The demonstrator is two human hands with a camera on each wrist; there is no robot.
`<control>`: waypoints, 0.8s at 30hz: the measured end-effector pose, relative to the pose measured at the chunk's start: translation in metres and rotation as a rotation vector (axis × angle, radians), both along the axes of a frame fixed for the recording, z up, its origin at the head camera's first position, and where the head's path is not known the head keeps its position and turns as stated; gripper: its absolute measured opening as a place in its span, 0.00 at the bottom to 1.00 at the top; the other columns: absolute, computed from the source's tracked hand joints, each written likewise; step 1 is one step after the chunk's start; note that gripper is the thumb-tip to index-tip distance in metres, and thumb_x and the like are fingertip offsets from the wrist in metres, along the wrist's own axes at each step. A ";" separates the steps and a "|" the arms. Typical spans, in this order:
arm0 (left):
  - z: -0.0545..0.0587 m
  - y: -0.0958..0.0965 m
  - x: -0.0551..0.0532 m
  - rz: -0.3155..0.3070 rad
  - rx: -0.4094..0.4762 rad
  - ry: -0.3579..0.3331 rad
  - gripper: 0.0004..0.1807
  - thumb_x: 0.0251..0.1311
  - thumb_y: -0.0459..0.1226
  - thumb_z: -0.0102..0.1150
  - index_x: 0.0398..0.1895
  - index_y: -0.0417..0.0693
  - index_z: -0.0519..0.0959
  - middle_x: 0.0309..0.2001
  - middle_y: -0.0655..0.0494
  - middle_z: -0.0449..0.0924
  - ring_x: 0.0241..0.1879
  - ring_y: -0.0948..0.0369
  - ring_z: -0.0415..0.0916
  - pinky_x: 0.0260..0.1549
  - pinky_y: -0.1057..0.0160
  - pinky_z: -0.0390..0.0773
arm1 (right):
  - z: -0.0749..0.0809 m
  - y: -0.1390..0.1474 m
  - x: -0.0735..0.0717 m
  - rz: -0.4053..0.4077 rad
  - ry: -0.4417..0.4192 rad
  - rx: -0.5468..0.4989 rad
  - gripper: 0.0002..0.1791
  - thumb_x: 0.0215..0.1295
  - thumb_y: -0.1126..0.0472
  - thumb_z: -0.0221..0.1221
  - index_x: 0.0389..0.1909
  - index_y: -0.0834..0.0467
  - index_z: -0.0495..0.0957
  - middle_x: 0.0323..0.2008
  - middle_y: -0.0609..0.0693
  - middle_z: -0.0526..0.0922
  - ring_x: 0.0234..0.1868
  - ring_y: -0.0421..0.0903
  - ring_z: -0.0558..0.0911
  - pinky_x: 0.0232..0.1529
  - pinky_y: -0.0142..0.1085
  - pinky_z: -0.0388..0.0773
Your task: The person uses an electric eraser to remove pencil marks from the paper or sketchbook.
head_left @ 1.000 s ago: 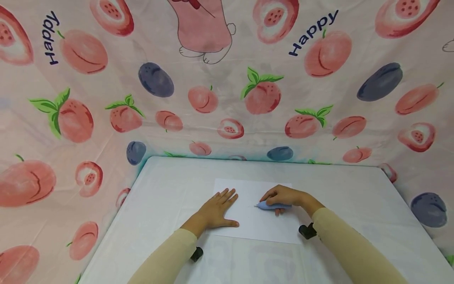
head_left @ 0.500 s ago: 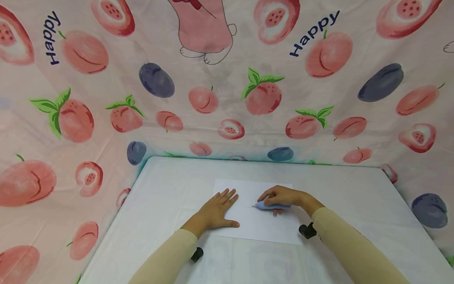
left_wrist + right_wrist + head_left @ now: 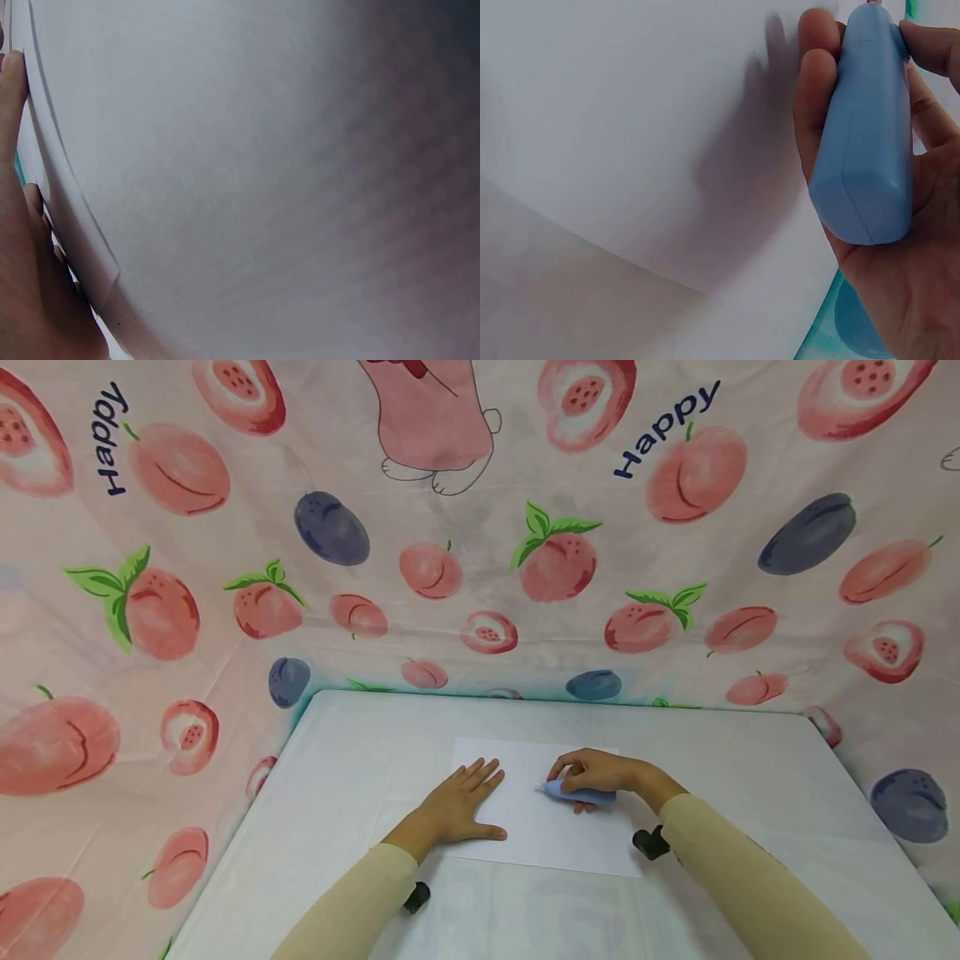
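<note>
A sheet of white paper (image 3: 517,843) lies on the table, under both hands. My left hand (image 3: 459,806) rests flat on its left part, fingers spread and thumb out to the side. In the left wrist view only an edge of that hand (image 3: 34,277) shows. My right hand (image 3: 600,772) holds a light blue, pen-like tool (image 3: 581,793) whose thin pale tip points left, close over the middle of the sheet. The right wrist view shows the tool's thick, blunt rear end (image 3: 866,172), with fingers on one side and the thumb on the other.
The table (image 3: 375,735) has a white cover. Behind it and at its sides hangs a pink cloth (image 3: 450,518) printed with peaches and dark blue fruit. Black wrist devices (image 3: 651,843) sit under both cream sleeves (image 3: 750,877).
The right hand and the blue tool have shifted slightly left, then the tip has moved a little toward the far side. The left hand has stayed in place.
</note>
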State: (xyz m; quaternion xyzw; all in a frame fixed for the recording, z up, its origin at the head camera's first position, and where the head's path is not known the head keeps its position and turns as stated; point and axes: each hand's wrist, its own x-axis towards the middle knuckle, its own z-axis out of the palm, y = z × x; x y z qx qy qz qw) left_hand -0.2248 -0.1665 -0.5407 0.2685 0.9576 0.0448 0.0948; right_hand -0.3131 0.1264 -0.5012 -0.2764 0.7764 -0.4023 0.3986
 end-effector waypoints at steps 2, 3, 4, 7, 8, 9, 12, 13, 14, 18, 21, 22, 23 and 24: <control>0.000 0.000 0.000 0.003 -0.003 -0.002 0.56 0.56 0.74 0.46 0.80 0.54 0.47 0.80 0.58 0.39 0.79 0.56 0.37 0.76 0.54 0.47 | -0.001 -0.001 0.000 0.006 0.009 -0.001 0.15 0.70 0.63 0.56 0.55 0.61 0.78 0.28 0.60 0.82 0.24 0.50 0.84 0.33 0.38 0.82; 0.000 0.000 0.000 0.004 -0.002 -0.003 0.56 0.56 0.74 0.46 0.80 0.54 0.47 0.80 0.58 0.39 0.79 0.56 0.37 0.76 0.54 0.47 | -0.001 -0.002 0.000 0.012 0.014 -0.004 0.15 0.70 0.63 0.56 0.55 0.61 0.78 0.27 0.60 0.82 0.23 0.48 0.83 0.33 0.38 0.81; 0.000 0.000 0.000 0.006 -0.001 -0.003 0.56 0.56 0.74 0.46 0.80 0.54 0.47 0.80 0.58 0.39 0.79 0.56 0.37 0.76 0.54 0.47 | -0.002 -0.002 0.000 0.017 0.019 -0.009 0.15 0.70 0.64 0.56 0.55 0.61 0.78 0.26 0.60 0.82 0.22 0.47 0.81 0.32 0.37 0.81; -0.001 0.000 0.000 0.005 -0.003 0.000 0.56 0.56 0.74 0.46 0.80 0.54 0.47 0.80 0.58 0.39 0.79 0.56 0.37 0.76 0.54 0.47 | -0.004 -0.004 0.000 0.024 0.023 -0.020 0.16 0.70 0.64 0.55 0.56 0.62 0.78 0.26 0.58 0.83 0.20 0.45 0.79 0.30 0.36 0.80; -0.001 0.000 0.000 0.004 -0.004 0.002 0.56 0.56 0.74 0.46 0.80 0.54 0.47 0.80 0.58 0.39 0.79 0.56 0.37 0.76 0.54 0.47 | -0.005 -0.004 0.000 0.023 0.021 -0.022 0.16 0.70 0.64 0.56 0.55 0.62 0.78 0.27 0.58 0.83 0.20 0.44 0.79 0.29 0.35 0.80; -0.001 0.000 0.000 0.004 -0.004 0.004 0.56 0.56 0.74 0.46 0.80 0.54 0.47 0.80 0.58 0.40 0.79 0.56 0.38 0.76 0.54 0.47 | -0.005 -0.004 0.000 0.021 0.018 -0.024 0.15 0.70 0.64 0.56 0.55 0.62 0.79 0.28 0.58 0.83 0.20 0.44 0.79 0.28 0.35 0.80; -0.002 0.000 -0.001 0.001 -0.008 0.005 0.56 0.56 0.74 0.46 0.80 0.54 0.47 0.80 0.58 0.39 0.79 0.56 0.37 0.76 0.54 0.46 | -0.006 -0.005 0.001 0.010 0.006 -0.023 0.15 0.69 0.64 0.57 0.54 0.62 0.80 0.28 0.61 0.84 0.19 0.43 0.79 0.27 0.34 0.79; -0.002 0.000 -0.001 0.001 -0.008 0.004 0.56 0.56 0.74 0.45 0.80 0.55 0.46 0.80 0.58 0.39 0.79 0.56 0.37 0.76 0.54 0.46 | -0.007 -0.005 0.001 0.006 0.002 -0.022 0.15 0.69 0.64 0.57 0.53 0.61 0.81 0.28 0.61 0.84 0.19 0.43 0.79 0.26 0.34 0.79; -0.002 0.000 0.000 0.001 -0.008 0.002 0.56 0.56 0.74 0.45 0.80 0.55 0.46 0.80 0.58 0.39 0.79 0.56 0.37 0.76 0.54 0.46 | -0.007 -0.004 0.001 0.002 -0.003 -0.020 0.15 0.68 0.64 0.57 0.53 0.62 0.81 0.27 0.61 0.84 0.19 0.43 0.79 0.26 0.34 0.79; -0.003 0.000 -0.002 0.003 0.000 0.000 0.55 0.56 0.74 0.46 0.80 0.54 0.46 0.80 0.58 0.39 0.79 0.56 0.37 0.76 0.53 0.46 | -0.008 -0.004 0.002 -0.009 -0.007 -0.011 0.15 0.67 0.64 0.56 0.52 0.62 0.81 0.30 0.59 0.85 0.19 0.42 0.79 0.24 0.33 0.79; -0.006 -0.001 -0.002 0.001 0.012 0.003 0.55 0.56 0.73 0.48 0.80 0.54 0.47 0.80 0.57 0.39 0.79 0.55 0.37 0.76 0.53 0.46 | -0.008 -0.003 0.001 -0.012 -0.006 -0.012 0.15 0.66 0.65 0.56 0.52 0.62 0.81 0.33 0.56 0.84 0.20 0.42 0.79 0.24 0.33 0.78; -0.006 -0.001 -0.002 0.001 0.013 0.003 0.56 0.56 0.73 0.48 0.80 0.54 0.47 0.80 0.57 0.39 0.79 0.55 0.37 0.76 0.52 0.46 | -0.009 -0.002 0.001 -0.012 -0.006 -0.015 0.15 0.66 0.65 0.57 0.52 0.63 0.81 0.34 0.56 0.84 0.20 0.42 0.79 0.25 0.32 0.78; -0.006 -0.001 -0.002 0.000 0.014 0.002 0.56 0.56 0.73 0.48 0.80 0.54 0.47 0.80 0.57 0.39 0.79 0.55 0.36 0.76 0.53 0.46 | -0.009 -0.002 0.001 -0.012 -0.006 -0.017 0.15 0.66 0.65 0.57 0.52 0.63 0.81 0.35 0.56 0.84 0.20 0.42 0.79 0.25 0.32 0.78; -0.006 0.000 -0.002 0.001 0.012 0.000 0.56 0.56 0.73 0.47 0.80 0.54 0.46 0.80 0.57 0.39 0.79 0.55 0.36 0.76 0.53 0.46 | -0.009 -0.002 0.001 -0.013 -0.008 -0.021 0.15 0.66 0.65 0.57 0.52 0.63 0.81 0.35 0.56 0.83 0.20 0.42 0.79 0.25 0.32 0.78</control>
